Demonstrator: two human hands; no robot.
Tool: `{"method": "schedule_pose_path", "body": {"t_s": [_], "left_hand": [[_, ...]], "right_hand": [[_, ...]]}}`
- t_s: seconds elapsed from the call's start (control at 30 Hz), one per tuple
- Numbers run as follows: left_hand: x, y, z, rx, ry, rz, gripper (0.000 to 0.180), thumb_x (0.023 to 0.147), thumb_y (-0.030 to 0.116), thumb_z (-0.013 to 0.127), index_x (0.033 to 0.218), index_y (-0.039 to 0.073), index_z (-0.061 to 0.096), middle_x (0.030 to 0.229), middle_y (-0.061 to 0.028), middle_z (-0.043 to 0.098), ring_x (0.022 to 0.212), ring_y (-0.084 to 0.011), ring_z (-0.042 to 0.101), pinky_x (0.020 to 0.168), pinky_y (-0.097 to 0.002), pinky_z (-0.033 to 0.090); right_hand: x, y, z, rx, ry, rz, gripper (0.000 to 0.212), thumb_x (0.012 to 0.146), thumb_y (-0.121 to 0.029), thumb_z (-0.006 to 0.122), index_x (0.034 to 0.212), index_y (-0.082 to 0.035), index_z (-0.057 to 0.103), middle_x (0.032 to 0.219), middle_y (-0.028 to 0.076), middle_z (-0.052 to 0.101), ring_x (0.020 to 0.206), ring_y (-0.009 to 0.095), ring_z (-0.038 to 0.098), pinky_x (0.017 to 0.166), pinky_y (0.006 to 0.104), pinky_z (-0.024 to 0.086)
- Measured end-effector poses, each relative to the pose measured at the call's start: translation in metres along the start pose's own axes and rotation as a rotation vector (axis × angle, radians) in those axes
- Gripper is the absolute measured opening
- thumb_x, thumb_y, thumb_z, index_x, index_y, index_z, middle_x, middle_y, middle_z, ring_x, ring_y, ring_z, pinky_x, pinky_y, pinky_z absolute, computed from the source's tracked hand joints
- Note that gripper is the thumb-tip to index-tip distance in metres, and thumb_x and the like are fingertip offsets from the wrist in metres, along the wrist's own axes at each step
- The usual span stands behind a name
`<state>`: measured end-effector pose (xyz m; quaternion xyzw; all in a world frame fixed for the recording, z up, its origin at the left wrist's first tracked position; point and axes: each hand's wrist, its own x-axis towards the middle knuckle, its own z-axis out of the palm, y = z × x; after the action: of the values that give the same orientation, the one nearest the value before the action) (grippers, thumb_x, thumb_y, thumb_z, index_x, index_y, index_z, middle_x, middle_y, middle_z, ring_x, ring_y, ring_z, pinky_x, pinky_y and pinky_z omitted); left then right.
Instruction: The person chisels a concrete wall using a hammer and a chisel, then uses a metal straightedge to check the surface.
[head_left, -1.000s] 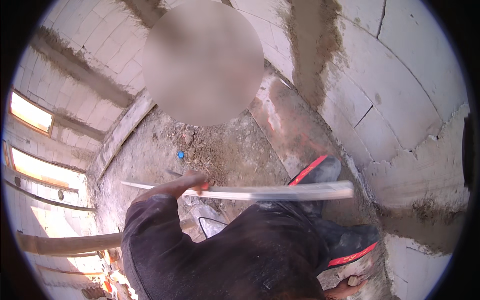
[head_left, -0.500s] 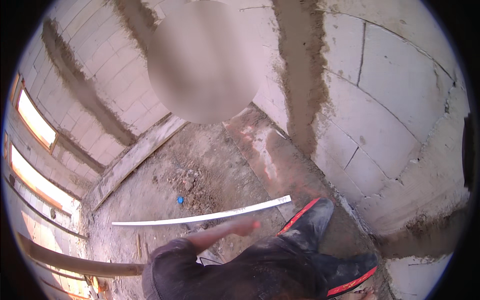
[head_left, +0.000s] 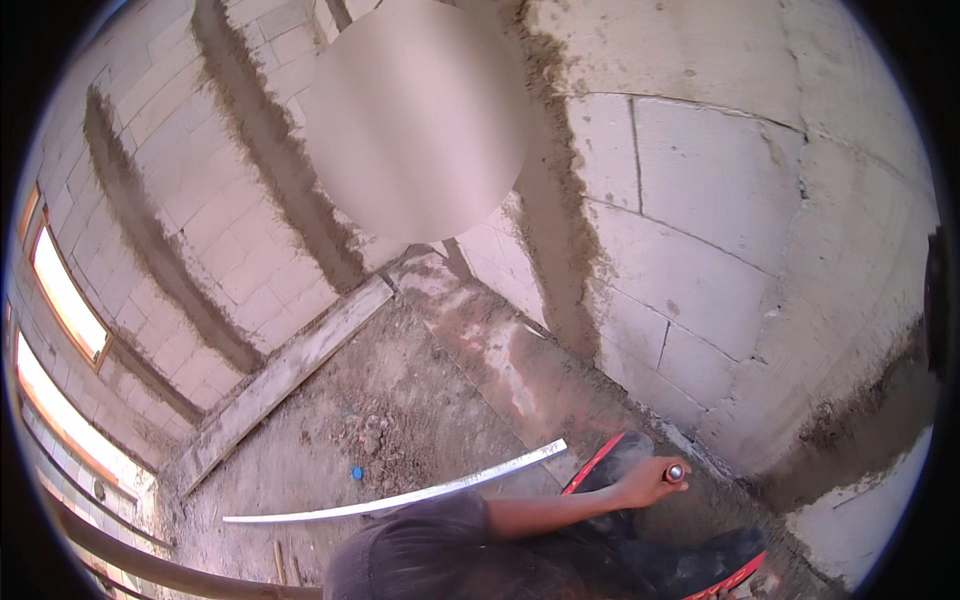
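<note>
My left hand [head_left: 650, 484] is closed around a short tool that points up end-on. Only its round, shiny metal end [head_left: 675, 472] shows, so I cannot tell the tool's kind. The hand is above my dark trousers [head_left: 690, 565] with red side stripes. Left of it, a long white straight bar [head_left: 430, 496] lies on the ground, its near side partly hidden by my dark sleeve [head_left: 420, 540]. At the lower edge, beneath my right leg, a bit of bare skin shows; whether it is my right hand or a foot I cannot tell.
Pale block walls [head_left: 690, 170] with brown mortar bands [head_left: 560, 220] rise ahead and to the right. A board [head_left: 290, 385] lies along the far wall's foot. Rubble [head_left: 370, 430] and a blue cap [head_left: 357, 473] are on the dirt floor. A curved pole [head_left: 170, 578] crosses the lower left.
My left arm has swung right, from over the white bar to above my legs, and the tool's metal end now shows in the hand. The whole view has shifted a little.
</note>
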<state>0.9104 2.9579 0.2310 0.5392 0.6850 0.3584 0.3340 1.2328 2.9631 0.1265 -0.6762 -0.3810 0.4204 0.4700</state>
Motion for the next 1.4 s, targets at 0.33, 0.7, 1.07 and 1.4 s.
{"method": "schedule_pose_path", "body": {"t_s": [0.33, 0.7, 1.07, 1.4], "left_hand": [[0.010, -0.153, 0.111, -0.709, -0.570, -0.566, 0.044, 0.085, 0.013, 0.062, 0.126, 0.014, 0.048, 0.103, -0.0092, 0.059, 0.097, -0.0217, 0.061, 0.084, -0.0379, 0.052], [0.032, -0.138, 0.139, -0.888, -0.575, -0.739, 0.028, 0.089, 0.009, 0.060, 0.115, 0.001, 0.051, 0.103, -0.0156, 0.061, 0.090, -0.0291, 0.066, 0.086, -0.0414, 0.055], [0.061, 0.087, 0.095, -1.160, -0.900, -0.222, 0.033, 0.091, 0.018, 0.062, 0.116, -0.001, 0.050, 0.101, -0.0105, 0.062, 0.095, -0.0230, 0.065, 0.082, -0.0354, 0.057], [0.113, 0.136, 0.100, -1.211, -0.791, -0.172, 0.033, 0.092, 0.029, 0.062, 0.104, -0.001, 0.055, 0.102, -0.0135, 0.064, 0.096, -0.0226, 0.065, 0.086, -0.0323, 0.056]], "right_hand": [[-0.046, 0.022, -0.016, 0.432, 0.096, 0.181, 0.036, 0.094, -0.029, 0.055, 0.117, -0.001, 0.059, 0.100, 0.009, 0.063, 0.092, 0.019, 0.060, 0.083, 0.0331, 0.049], [-0.097, -0.078, -0.025, 0.529, 0.177, 0.116, 0.036, 0.082, -0.013, 0.065, 0.111, -0.001, 0.045, 0.075, 0.007, 0.058, 0.054, 0.012, 0.055, 0.049, 0.0248, 0.047], [-0.089, -0.135, -0.036, 0.248, 0.146, -0.102, 0.028, 0.092, -0.018, 0.056, 0.110, 0.001, 0.048, 0.073, 0.007, 0.055, 0.048, 0.012, 0.052, 0.041, 0.0260, 0.044], [-0.097, -0.151, -0.032, 0.123, 0.099, -0.186, 0.034, 0.094, -0.021, 0.056, 0.117, 0.002, 0.047, 0.069, 0.004, 0.052, 0.049, 0.010, 0.051, 0.043, 0.0228, 0.042]]}}
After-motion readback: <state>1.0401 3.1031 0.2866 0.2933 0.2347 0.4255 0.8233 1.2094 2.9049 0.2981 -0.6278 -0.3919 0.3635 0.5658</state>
